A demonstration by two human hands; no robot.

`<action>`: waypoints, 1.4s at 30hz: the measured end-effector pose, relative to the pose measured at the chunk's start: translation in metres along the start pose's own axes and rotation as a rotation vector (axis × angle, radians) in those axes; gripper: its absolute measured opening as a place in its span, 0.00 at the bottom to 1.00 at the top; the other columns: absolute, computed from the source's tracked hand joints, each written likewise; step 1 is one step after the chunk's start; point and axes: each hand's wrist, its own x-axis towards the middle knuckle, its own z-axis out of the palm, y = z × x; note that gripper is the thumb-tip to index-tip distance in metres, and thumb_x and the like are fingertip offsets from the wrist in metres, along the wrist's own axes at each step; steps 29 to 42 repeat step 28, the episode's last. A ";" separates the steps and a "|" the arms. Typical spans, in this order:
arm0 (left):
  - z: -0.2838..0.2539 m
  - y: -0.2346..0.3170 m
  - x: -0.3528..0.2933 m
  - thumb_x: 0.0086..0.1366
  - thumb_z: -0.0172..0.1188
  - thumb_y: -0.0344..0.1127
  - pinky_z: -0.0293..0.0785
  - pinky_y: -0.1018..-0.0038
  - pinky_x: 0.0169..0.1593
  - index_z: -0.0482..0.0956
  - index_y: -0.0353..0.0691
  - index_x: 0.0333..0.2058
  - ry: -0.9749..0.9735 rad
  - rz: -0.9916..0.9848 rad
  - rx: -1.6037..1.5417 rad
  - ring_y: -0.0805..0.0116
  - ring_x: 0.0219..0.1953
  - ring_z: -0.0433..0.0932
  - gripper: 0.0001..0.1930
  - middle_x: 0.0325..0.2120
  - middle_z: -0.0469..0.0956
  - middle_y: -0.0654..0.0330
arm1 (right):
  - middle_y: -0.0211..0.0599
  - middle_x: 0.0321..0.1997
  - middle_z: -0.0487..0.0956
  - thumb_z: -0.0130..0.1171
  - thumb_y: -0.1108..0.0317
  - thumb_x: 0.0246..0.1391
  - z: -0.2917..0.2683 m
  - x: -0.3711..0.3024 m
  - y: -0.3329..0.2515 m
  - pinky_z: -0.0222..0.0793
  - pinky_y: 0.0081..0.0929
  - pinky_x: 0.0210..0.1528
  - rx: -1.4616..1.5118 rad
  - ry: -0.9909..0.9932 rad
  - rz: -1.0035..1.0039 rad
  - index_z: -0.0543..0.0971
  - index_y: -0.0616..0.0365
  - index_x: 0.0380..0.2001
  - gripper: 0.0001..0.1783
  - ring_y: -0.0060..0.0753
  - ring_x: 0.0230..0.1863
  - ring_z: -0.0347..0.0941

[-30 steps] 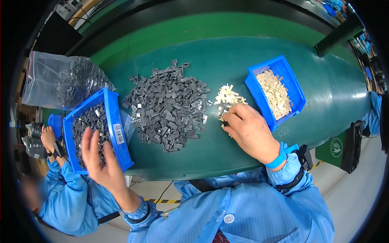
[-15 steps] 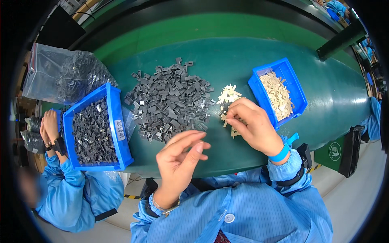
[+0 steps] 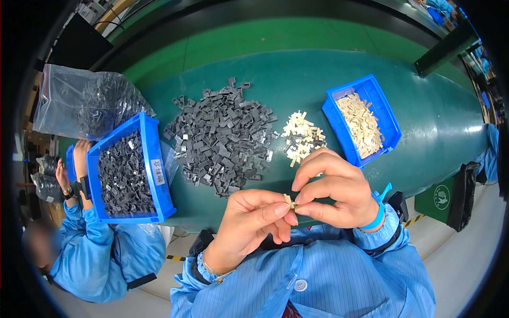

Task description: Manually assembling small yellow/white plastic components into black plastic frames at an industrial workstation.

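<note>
Close to my body, a small cream plastic piece (image 3: 289, 201) is pinched between the fingertips of both hands. My left hand (image 3: 246, 220) grips it between thumb and forefinger, the other fingers curled beneath. From the other side, my right hand (image 3: 339, 193) closes thumb and forefinger on its edge; whether a second part is in those fingertips is hidden. Beyond my right hand lies a small heap of cream pieces (image 3: 298, 127) with some dark ones among them. A large pile of dark grey plastic clips (image 3: 222, 135) spreads ahead of my left hand.
At the right stands a blue bin (image 3: 389, 124) of cream pieces. A blue bin (image 3: 165, 196) with dark parts stands at the left, a clear bag (image 3: 63, 100) of dark parts behind it. A co-worker (image 3: 106, 259) in blue sits at the left. The green table (image 3: 297, 69) lies under everything.
My right hand has come back from the cream heap toward my body. My left hand has moved right and closed; both now meet on a cream piece. The co-worker's hands have moved apart.
</note>
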 end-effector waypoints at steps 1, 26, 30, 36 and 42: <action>0.003 -0.001 -0.001 0.60 0.53 0.25 0.76 0.79 0.23 0.76 0.28 0.34 0.088 0.055 0.049 0.68 0.22 0.78 0.06 0.25 0.78 0.51 | 0.36 0.32 0.72 0.63 0.73 0.41 0.000 0.000 -0.002 0.65 0.28 0.31 -0.051 0.025 -0.006 0.77 0.59 0.27 0.07 0.34 0.31 0.69; 0.003 -0.010 -0.001 0.60 0.55 0.25 0.77 0.77 0.27 0.76 0.26 0.35 0.240 0.418 0.439 0.67 0.24 0.79 0.08 0.28 0.78 0.50 | 0.33 0.31 0.76 0.52 0.72 0.55 0.006 -0.013 -0.006 0.69 0.19 0.34 0.566 0.174 0.689 0.75 0.66 0.32 0.07 0.20 0.31 0.71; 0.001 -0.011 0.000 0.60 0.56 0.27 0.78 0.77 0.27 0.76 0.26 0.36 0.233 0.465 0.474 0.67 0.25 0.79 0.08 0.31 0.78 0.47 | 0.45 0.37 0.76 0.52 0.74 0.55 0.007 -0.013 -0.008 0.69 0.19 0.38 0.563 0.032 0.773 0.75 0.65 0.38 0.08 0.26 0.35 0.74; 0.001 -0.011 0.000 0.60 0.56 0.27 0.78 0.77 0.27 0.76 0.26 0.36 0.233 0.465 0.474 0.67 0.25 0.79 0.08 0.31 0.78 0.47 | 0.45 0.37 0.76 0.52 0.74 0.55 0.007 -0.013 -0.008 0.69 0.19 0.38 0.563 0.032 0.773 0.75 0.65 0.38 0.08 0.26 0.35 0.74; 0.001 -0.011 0.000 0.60 0.56 0.27 0.78 0.77 0.27 0.76 0.26 0.36 0.233 0.465 0.474 0.67 0.25 0.79 0.08 0.31 0.78 0.47 | 0.45 0.37 0.76 0.52 0.74 0.55 0.007 -0.013 -0.008 0.69 0.19 0.38 0.563 0.032 0.773 0.75 0.65 0.38 0.08 0.26 0.35 0.74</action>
